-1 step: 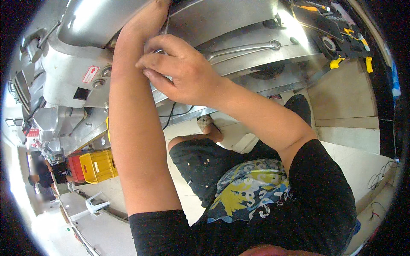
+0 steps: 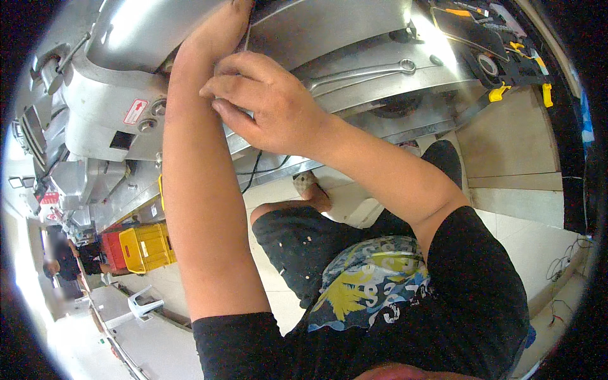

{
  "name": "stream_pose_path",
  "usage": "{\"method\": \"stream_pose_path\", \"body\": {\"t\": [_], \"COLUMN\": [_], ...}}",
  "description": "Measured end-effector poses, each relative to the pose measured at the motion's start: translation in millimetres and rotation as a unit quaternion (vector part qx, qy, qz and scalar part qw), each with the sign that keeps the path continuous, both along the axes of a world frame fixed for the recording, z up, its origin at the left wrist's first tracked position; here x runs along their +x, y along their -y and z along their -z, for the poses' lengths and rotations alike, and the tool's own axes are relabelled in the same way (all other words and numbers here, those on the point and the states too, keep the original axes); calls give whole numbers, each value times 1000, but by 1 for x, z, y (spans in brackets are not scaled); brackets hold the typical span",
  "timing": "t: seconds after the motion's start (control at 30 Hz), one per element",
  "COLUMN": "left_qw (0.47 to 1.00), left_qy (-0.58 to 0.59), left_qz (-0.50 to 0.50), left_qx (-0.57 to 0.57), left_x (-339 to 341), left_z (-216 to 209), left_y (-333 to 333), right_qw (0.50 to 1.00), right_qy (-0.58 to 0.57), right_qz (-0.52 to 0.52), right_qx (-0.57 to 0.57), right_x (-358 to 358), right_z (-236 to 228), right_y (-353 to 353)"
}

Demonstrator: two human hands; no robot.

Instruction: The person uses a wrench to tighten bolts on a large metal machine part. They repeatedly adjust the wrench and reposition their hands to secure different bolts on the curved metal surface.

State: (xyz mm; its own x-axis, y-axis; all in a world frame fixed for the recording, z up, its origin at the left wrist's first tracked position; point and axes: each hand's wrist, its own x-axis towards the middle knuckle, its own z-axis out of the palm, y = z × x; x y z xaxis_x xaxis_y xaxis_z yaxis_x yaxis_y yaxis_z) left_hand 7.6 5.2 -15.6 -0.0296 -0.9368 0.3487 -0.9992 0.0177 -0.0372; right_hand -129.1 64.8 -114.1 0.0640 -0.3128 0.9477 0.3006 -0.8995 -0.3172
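My left arm stretches up along the steel machine [image 2: 95, 104]. Only part of my left hand [image 2: 235, 9] shows at the top edge, and its fingers are hidden. Across that forearm lies my right hand [image 2: 271, 104], its fingers bent and its thumb drawn in close to them. A thin metal rod [image 2: 247, 38] rises just above its knuckles. Whatever the right fingertips grip, if anything, is hidden. To the right of this hand, a combination wrench [image 2: 358, 72] rests on the steel ledge, with another slim tool partly under it.
A black tool case [image 2: 506, 60] with yellow clips stands at the far right. Black cable [image 2: 256, 170] hangs below the steel edge. Yellow crate [image 2: 147, 247] and red crate [image 2: 114, 250] sit on the floor at left, near another person [image 2: 63, 266] and a white stool [image 2: 145, 301].
The fingers of my right hand have shifted very slightly, and a shiny bit beside them no longer shows. Both arms keep nearly the same place.
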Motion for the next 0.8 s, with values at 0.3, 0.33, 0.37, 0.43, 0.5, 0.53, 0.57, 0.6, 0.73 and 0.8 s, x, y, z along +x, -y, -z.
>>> {"method": "stream_pose_path", "body": {"t": [0.3,0.33,0.37,0.43,0.5,0.53,0.57,0.6,0.73,0.8], "left_qw": [998,996,999,1000,998,997,995,993,986,993], "left_qy": [29,42,7,14,44,71,98,91,65,37], "left_qz": [-4,-9,35,10,-3,-9,-10,-39,-85,-73], "left_qx": [49,81,-14,24,37,29,22,63,125,83], "left_x": [13,11,5,-7,-6,4,4,5,-4,-1], "left_z": [6,1,5,1,1,5,4,2,-5,0], "left_y": [6,5,0,-8,-5,-2,0,1,2,1], "right_qw": [994,993,987,966,942,934,925,929,936,939], "right_qy": [18,-1,-19,31,92,89,88,78,56,66], "right_qz": [97,63,29,-65,-109,-150,-186,-171,-139,-135], "right_qx": [49,102,155,250,304,311,319,318,319,308], "right_x": [-49,-55,-61,-63,-59,-67,-76,-80,-89,-88], "right_z": [-12,-14,-16,-28,-38,-46,-54,-55,-53,-50], "right_y": [21,21,21,23,28,28,31,34,43,46]}}
